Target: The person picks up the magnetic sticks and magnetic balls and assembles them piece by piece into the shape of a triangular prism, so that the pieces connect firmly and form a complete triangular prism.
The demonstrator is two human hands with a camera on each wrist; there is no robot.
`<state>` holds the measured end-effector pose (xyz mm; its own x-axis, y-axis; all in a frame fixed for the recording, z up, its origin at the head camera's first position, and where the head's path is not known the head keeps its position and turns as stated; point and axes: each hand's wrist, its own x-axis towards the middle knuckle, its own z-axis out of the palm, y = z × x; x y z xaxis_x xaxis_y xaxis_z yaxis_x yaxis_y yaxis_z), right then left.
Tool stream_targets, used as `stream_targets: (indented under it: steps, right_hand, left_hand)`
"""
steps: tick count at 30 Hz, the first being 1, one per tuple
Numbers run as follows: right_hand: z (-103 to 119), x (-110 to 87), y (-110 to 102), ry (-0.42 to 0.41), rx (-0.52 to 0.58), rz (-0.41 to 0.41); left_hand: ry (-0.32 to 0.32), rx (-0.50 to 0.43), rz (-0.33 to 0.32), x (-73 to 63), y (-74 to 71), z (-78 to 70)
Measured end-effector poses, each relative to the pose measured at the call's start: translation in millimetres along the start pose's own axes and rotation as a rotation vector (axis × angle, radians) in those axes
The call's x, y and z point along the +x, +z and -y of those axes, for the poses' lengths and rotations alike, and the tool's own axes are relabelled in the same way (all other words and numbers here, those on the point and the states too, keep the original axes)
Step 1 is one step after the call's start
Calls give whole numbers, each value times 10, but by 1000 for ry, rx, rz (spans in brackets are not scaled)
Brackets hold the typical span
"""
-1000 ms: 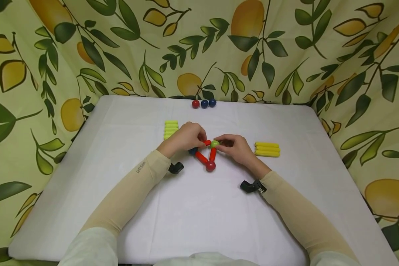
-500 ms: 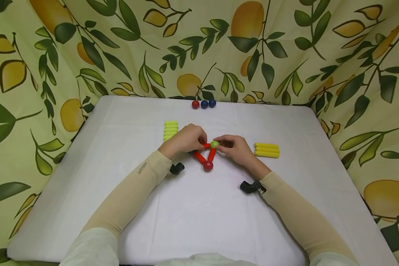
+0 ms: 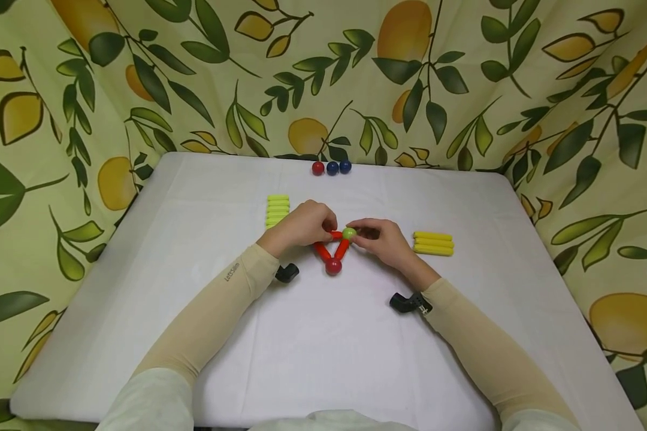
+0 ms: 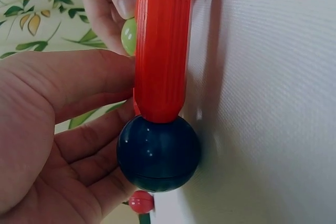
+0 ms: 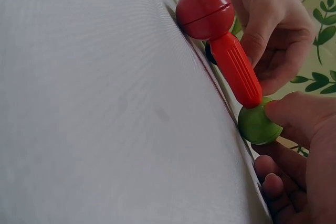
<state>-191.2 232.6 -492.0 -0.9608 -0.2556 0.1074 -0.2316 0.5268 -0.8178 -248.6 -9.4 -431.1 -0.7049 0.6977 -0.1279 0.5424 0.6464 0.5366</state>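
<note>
Three red rods and three balls form a small triangle in the middle of the table. The red ball [image 3: 333,266] is its near corner, joined by one red rod [image 3: 342,248] to the green ball [image 3: 349,234] and by another red rod [image 4: 163,51] to the blue ball [image 4: 158,153]. My left hand [image 3: 307,222] pinches the far red rod [image 3: 336,235], whose end meets the green ball, and hides the blue ball in the head view. My right hand [image 3: 380,239] holds the green ball between thumb and fingers.
Several light green rods [image 3: 277,206] lie in a stack beyond my left hand. Yellow rods [image 3: 434,243] lie to the right. At the table's back edge are a loose red ball [image 3: 317,168] and two blue balls [image 3: 332,168]. A patterned curtain [image 3: 307,78] hangs behind.
The red ball has shifted left and slightly away from me. The far red rod's end, earlier a little apart from the green ball, now meets it. Both hands stay almost in place.
</note>
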Motion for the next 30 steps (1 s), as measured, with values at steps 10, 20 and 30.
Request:
stream_targets:
  steps: [10, 20, 30]
  right_hand:
    - [21, 27, -28, 3, 7, 3]
    - [20, 4, -42, 14, 27, -1]
    - [-12, -6, -4, 11, 25, 9]
  left_hand:
    - [6, 6, -8, 7, -38, -10]
    - [47, -15, -15, 1, -66, 33]
    - [-21, -107, -158, -231, -487, 196]
